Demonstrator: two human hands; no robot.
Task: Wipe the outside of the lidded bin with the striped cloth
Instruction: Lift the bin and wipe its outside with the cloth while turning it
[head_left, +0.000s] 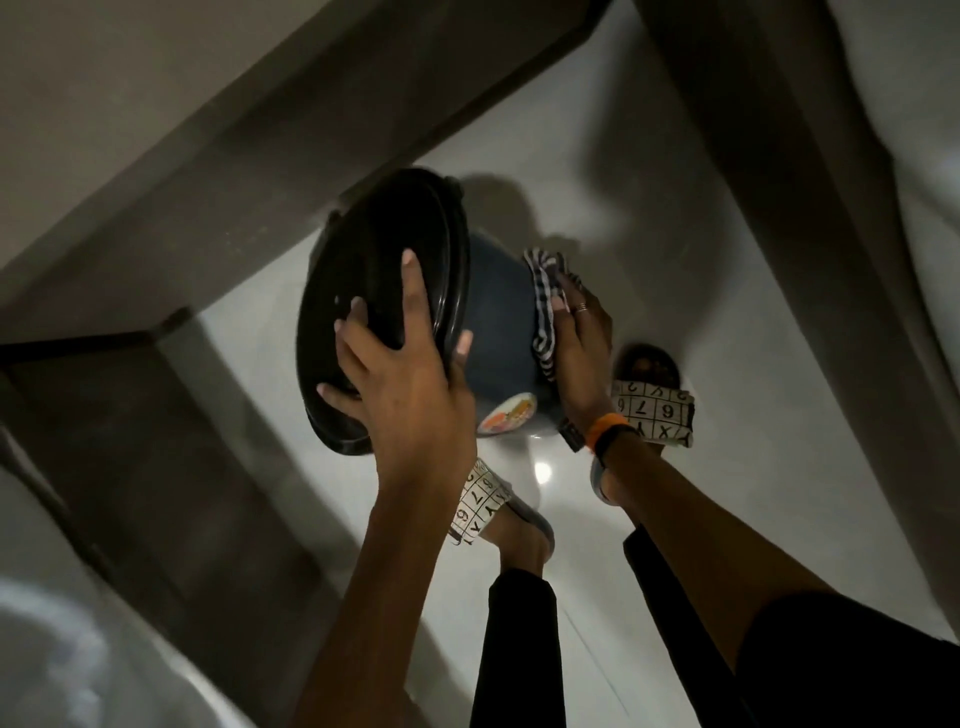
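A dark blue bin with a black lid is tipped toward me on the pale floor. My left hand lies spread over the lid, thumb hooked over its rim, holding the bin tilted. My right hand presses the black-and-white striped cloth against the bin's right side wall. A round colourful sticker shows low on the bin's body. The far side of the bin is hidden.
My two feet in number-patterned slippers stand just below and right of the bin. A dark skirting band and wall run close behind the bin on the left. Glossy white floor tiles spread to the right.
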